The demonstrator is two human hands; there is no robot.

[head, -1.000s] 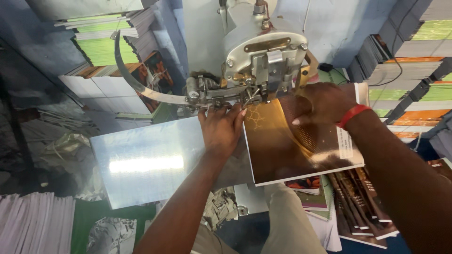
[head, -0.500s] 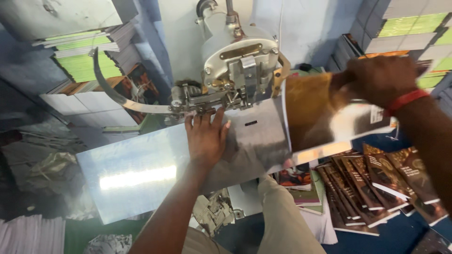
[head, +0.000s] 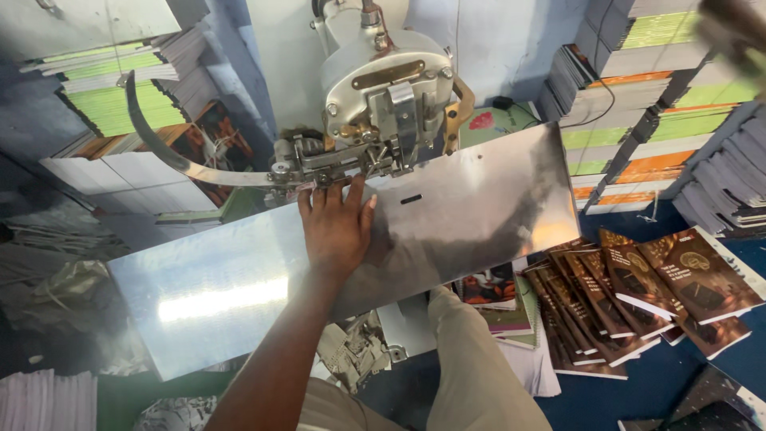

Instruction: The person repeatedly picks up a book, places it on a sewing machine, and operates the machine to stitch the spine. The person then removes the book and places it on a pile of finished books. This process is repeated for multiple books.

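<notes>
Metal plate (head: 447, 223), shiny, slants under the stitching machine head (head: 387, 96) | left hand (head: 335, 227) flat on plate, fingers (head: 319, 199) slightly spread, tips at the machine | right hand (head: 730, 28) blurred at top corner, fingers cannot tell | brown booklets (head: 638, 295) fanned on floor, right.

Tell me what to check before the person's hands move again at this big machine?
1. Left hand flat on the metal table: ok.
2. Fingers away from the machine head: not ok, they nearly touch it.
3. Table bare under the machine head: ok.
4. Right hand position: cannot tell, only a blur at the top corner.
5. Brown booklets piled on the floor: ok, fanned out.
</notes>
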